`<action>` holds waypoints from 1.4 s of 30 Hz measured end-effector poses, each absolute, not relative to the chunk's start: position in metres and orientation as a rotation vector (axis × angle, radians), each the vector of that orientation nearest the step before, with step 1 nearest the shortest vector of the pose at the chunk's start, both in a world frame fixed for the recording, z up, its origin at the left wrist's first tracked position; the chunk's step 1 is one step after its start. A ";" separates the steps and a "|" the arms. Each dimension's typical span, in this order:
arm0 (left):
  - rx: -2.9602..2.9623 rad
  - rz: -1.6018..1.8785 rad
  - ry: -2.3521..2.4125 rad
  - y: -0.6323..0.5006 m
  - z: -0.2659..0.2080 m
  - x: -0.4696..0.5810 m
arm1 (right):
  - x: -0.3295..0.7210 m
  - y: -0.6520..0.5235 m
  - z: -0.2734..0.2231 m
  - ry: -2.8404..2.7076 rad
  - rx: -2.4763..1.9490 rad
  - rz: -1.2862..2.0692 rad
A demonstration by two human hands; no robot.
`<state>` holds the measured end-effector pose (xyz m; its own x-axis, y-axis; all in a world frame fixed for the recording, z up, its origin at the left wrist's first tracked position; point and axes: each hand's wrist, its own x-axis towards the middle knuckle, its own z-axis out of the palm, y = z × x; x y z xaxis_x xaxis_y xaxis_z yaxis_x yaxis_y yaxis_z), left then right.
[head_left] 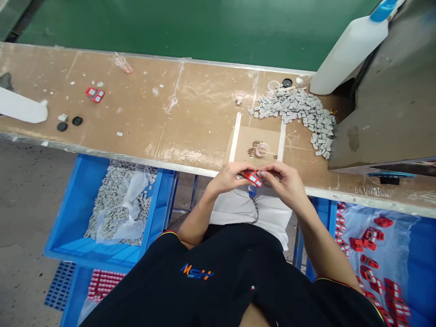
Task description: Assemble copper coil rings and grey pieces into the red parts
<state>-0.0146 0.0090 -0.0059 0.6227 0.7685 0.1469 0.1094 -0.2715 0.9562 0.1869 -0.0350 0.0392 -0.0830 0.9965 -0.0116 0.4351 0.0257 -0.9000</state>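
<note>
My left hand [229, 178] grips a small red toy car body [255, 179] with pale window panels, just off the bench's front edge. Fingers and thumb of my right hand [284, 181] are pinched together at the toy's right side. A tiny pale grey bit shows at those fingertips, but its shape is mostly hidden. Directly beyond both hands, a small clear cup [262, 150] with a thin stick in it stands on a cardboard sheet [250, 135] marked by brown stains. Farther right lies a heap of small grey pieces [293, 106].
A white bottle with a blue top [350, 54] stands beside a metal box [391, 104] on the right. Blue bins hold grey pieces [112, 204] at left and red toy parts [369, 261] at right. Another red toy part [94, 94] lies on the bench [197, 104].
</note>
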 end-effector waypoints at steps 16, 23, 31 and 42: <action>1.820 0.748 0.732 0.008 -0.009 -0.014 | 0.185 -0.036 0.038 -1.701 -1.492 0.923; 1.900 0.803 0.801 0.005 -0.011 -0.012 | 0.177 -0.047 0.040 -1.821 -1.511 0.723; 1.970 0.797 0.779 0.003 -0.008 -0.013 | 0.168 -0.063 0.036 -1.790 -1.427 0.676; 1.946 0.837 0.742 0.005 -0.009 -0.014 | 0.170 -0.062 0.034 -1.707 -1.430 0.671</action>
